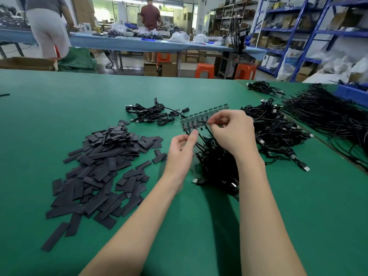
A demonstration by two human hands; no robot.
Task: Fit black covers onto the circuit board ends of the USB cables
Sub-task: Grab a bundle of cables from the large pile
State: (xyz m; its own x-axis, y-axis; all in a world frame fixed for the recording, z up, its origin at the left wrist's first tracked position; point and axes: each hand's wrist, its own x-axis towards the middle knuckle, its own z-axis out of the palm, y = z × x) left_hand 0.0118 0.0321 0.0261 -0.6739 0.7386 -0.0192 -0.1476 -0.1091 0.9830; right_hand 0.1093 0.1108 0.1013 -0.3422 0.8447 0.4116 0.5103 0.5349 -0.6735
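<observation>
While I look down through the head camera, I see both of my forearms reaching over the green bench (59, 92) toward a strip of circuit boards (201, 118). The strip is a dark panel of small boards joined side by side, lying flat just past my fingers, with thin black leads running from its near edge down into a bundle of USB cables (217, 166) between my wrists. My right hand (231, 130) has its fingers curled, the thumb and forefinger pinching something small at the near edge of the strip; I cannot tell whether it is a lead or a board end. My left hand (181, 148) sits just beside it, fingers loosely bent, the thumb stretched up against one of the black leads; whether it truly grips that lead I cannot tell.

The black covers (103, 166) lie in a loose heap on the bench to my left, well apart from the strip. They are flat, matte, dark grey-black rectangles, mostly alike in shape, scattered at all angles and overlapping, with a few strays at the heap's edges.

Beyond the strip is a small tangle of cables (151, 114) with metal plugs. To my right lies a bigger pile of cables (274, 128), and farther right a long sheaf of black leads (326, 114). In the background two people stand at a long blue table (123, 42), with orange stools (205, 70) and blue shelving (298, 32) nearby.
</observation>
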